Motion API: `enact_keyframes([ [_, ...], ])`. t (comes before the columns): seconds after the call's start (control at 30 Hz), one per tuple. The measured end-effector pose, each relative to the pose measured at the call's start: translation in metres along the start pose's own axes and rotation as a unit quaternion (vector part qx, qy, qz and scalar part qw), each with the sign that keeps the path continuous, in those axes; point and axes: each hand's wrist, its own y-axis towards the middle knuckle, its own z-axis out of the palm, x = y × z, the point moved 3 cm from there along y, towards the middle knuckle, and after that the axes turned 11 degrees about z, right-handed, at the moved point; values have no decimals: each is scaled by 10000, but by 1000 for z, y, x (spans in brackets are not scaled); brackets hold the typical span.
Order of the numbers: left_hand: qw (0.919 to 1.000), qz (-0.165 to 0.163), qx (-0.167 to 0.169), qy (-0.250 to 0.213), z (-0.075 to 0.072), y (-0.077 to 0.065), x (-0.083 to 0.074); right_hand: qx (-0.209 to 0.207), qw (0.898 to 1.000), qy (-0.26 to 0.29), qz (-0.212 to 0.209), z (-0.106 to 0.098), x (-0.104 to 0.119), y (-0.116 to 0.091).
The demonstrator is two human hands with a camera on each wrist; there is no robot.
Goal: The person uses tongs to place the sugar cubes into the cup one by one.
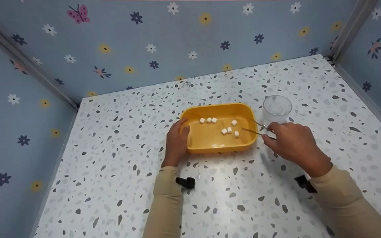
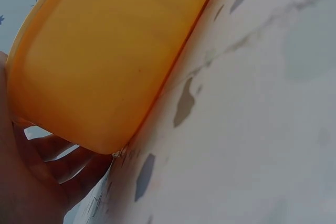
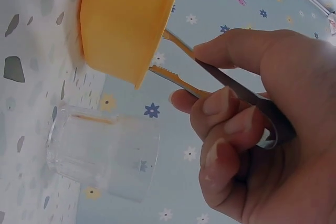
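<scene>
Several small white cubes (image 1: pixel 224 131) lie scattered on the floor of a yellow plastic tub (image 1: pixel 223 148). At the tub's left end, my left hand (image 1: pixel 176 142) grips the wall, its thumb over the rim and fingers along the outside; the left wrist view shows the fingers (image 2: pixel 63 163) against the tub's end. My right hand (image 1: pixel 293 142) holds metal tongs (image 1: pixel 256 132) between thumb and fingers. Their two tips reach over the tub's right rim, spread apart, with no cube between them. Serrations show on one arm of the tongs (image 3: pixel 178 81) in the right wrist view.
A clear glass (image 1: pixel 277 107) stands just right of the tub, beyond my right hand. The speckled white tabletop (image 1: pixel 117 165) meets flower-patterned panels (image 1: pixel 177 36) at the back and sides. Black straps (image 1: pixel 186 182) sit at both wrists.
</scene>
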Motion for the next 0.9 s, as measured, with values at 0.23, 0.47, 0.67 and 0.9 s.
enact_keyframes([
  [0.23, 10000, -23, -17, 32, 1, -1, 1, 83, 9999, 29, -137, 4, 2, 1],
  [0.47, 9999, 68, -84, -25, -1, -1, 0, 142, 9995, 137, -237, 1, 3, 5],
  [0.67, 9999, 71, -73, -16, 0, -1, 0, 324, 9989, 117, -329, 3, 6, 9],
  [0.9, 9999, 101, -106, -79, 0, -2, 0, 173, 9987, 223, -430, 7, 8, 13],
])
